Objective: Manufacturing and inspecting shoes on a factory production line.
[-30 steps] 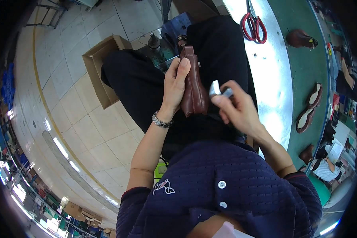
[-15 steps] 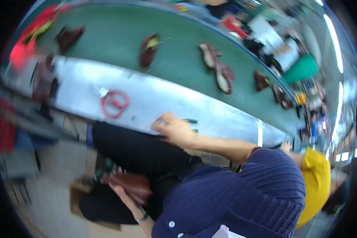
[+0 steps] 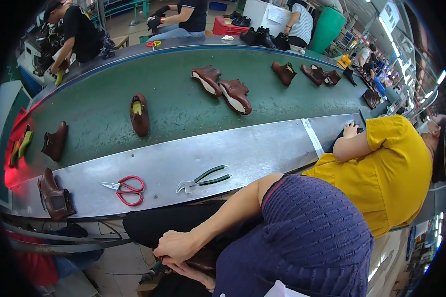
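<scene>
A brown leather shoe (image 3: pixel 203 259) lies low over my lap, largely covered by my hands and sleeve. My left hand (image 3: pixel 192 272) is under and along it, fingers closed around it. Over the shoe's left end my right hand (image 3: pixel 177 245) is bent into a fist; whatever its fingers hold is hidden. On the metal ledge beyond my knee lie green-handled lasting pliers (image 3: pixel 210 180) and red-handled scissors (image 3: pixel 129 189). A brown ankle boot (image 3: pixel 54 195) rests at the ledge's left end.
The green conveyor belt (image 3: pixel 173 106) carries several brown shoes, including a pair (image 3: pixel 223 89) with pale soles. A co-worker in yellow (image 3: pixel 391 163) sits close on my right. Across the belt, a person in black (image 3: pixel 79 34) works at a machine. Black boots (image 3: pixel 262 38) stand on the far edge.
My right hand has left the metal ledge beside the pliers and come down to the shoe in my left hand. The view has turned, showing more of the far side.
</scene>
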A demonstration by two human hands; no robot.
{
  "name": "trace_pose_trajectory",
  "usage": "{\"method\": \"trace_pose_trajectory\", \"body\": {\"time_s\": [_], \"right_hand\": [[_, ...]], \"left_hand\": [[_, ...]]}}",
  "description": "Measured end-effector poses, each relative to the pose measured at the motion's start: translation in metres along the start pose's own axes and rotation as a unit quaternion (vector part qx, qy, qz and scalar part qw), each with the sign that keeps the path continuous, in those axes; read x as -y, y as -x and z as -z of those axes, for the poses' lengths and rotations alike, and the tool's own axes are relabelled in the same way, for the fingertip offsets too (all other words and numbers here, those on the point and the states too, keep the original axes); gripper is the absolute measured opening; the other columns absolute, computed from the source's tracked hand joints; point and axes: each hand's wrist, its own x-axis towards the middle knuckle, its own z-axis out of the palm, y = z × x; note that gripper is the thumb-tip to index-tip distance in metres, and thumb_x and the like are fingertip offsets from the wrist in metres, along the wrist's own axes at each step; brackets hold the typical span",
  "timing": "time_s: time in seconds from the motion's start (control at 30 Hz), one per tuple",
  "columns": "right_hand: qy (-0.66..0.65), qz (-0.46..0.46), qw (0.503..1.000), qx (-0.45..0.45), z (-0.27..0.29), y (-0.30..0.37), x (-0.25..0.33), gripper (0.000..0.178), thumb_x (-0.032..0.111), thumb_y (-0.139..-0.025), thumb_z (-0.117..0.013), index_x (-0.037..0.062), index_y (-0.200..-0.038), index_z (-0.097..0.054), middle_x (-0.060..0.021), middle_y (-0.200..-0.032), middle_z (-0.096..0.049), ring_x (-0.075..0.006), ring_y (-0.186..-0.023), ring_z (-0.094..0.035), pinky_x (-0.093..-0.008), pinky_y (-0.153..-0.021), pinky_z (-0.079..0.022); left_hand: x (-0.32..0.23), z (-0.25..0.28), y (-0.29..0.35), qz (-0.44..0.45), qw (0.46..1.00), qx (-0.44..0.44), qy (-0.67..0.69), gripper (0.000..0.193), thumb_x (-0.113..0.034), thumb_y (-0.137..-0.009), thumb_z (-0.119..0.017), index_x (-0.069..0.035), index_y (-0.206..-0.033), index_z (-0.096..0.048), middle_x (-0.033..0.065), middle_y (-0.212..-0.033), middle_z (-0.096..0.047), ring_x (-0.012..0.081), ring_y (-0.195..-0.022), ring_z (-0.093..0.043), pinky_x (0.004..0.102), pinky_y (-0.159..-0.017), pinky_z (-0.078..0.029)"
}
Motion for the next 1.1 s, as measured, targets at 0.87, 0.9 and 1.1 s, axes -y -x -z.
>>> {"method": "trace_pose_trajectory", "body": {"time_s": [0.87,0.9,1.1], "right_hand": [[-0.020,-0.134,0.943,0.303,0.025,0.030,0.010,0.050,0.042,-0.079,-0.072,-0.0069,-0.086,-0.068,-0.0269,-0.078,-0.067,-0.0445,-0.082,-0.066,-0.0483,-0.072,-0.053],[-0.015,-0.143,0.943,0.299,0.025,0.026,0.015,0.049,0.042,-0.079,-0.072,-0.0071,-0.085,-0.068,-0.0271,-0.078,-0.066,-0.0447,-0.081,-0.066,-0.0483,-0.071,-0.053],[0.001,-0.121,0.935,0.333,0.023,-0.006,0.026,0.044,0.040,-0.077,-0.072,-0.0035,-0.078,-0.070,-0.0247,-0.074,-0.067,-0.0424,-0.074,-0.067,-0.0472,-0.067,-0.055]], "left_hand": [[0.030,0.053,0.000,-0.079,0.995,-0.057,-0.007,0.074,-0.048,-0.094,-0.052,-0.004,-0.148,-0.028,0.0140,-0.136,-0.046,0.0265,-0.123,-0.048,0.0400,-0.105,-0.039],[0.028,0.050,-0.012,-0.080,0.995,-0.063,-0.008,0.073,-0.048,-0.095,-0.052,-0.003,-0.148,-0.028,0.0140,-0.136,-0.046,0.0264,-0.123,-0.048,0.0400,-0.105,-0.039],[-0.005,0.052,0.017,-0.057,0.986,-0.156,-0.035,0.061,-0.039,-0.096,-0.051,0.000,-0.141,-0.038,0.0109,-0.130,-0.051,0.0236,-0.116,-0.052,0.0382,-0.097,-0.043]]}}
